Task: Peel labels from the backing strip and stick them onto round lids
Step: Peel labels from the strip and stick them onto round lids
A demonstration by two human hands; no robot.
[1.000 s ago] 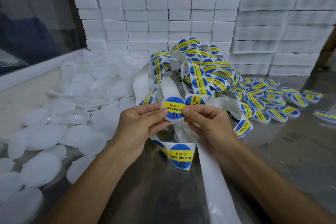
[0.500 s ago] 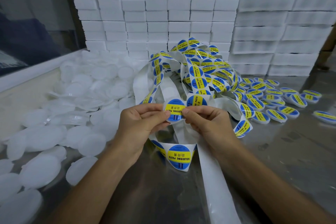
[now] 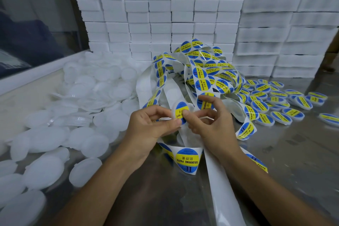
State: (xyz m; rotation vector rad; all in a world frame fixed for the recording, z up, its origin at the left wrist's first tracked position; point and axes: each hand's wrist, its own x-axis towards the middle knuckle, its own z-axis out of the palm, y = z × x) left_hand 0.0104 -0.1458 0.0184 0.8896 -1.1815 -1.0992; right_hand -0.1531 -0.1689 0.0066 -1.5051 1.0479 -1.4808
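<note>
From the head camera, the left hand (image 3: 150, 124) and right hand (image 3: 209, 123) meet above the desk (image 3: 293, 152), both pinching one blue and yellow label (image 3: 178, 111) that sits on a white lid held between their fingertips. The tangled backing strip (image 3: 201, 71) lies just behind them, plain lids (image 3: 73, 115) heaped to the left, labelled lids (image 3: 275, 101) to the right, stacked white boxes (image 3: 165, 14) at the back
</note>
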